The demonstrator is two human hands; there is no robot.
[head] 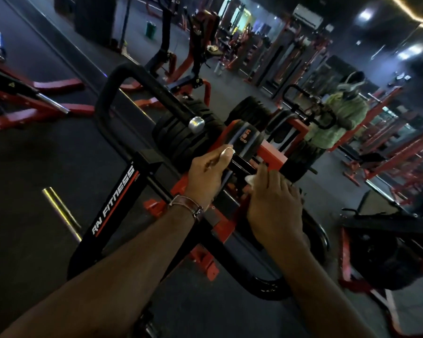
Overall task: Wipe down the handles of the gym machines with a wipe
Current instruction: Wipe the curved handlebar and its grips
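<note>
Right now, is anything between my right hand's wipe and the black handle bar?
Nothing visible. The right hand already presses the wipe against the black handle bar, and the left hand grips the bar beside it.

Both hands on the machine's handle bar (pixel 239 167), left hand (pixel 205 176) left of right hand (pixel 274 203), a wipe (pixel 250 179) under the right. Weight plates (pixel 178 132) just beyond. Looped handle (pixel 122 76) farther left; mirror (pixel 352 98) at right rear.

Dim gym: dark rubber floor (pixel 34 167), red machine frames (pixel 401 152), bright ceiling lights (pixel 366 14).
</note>
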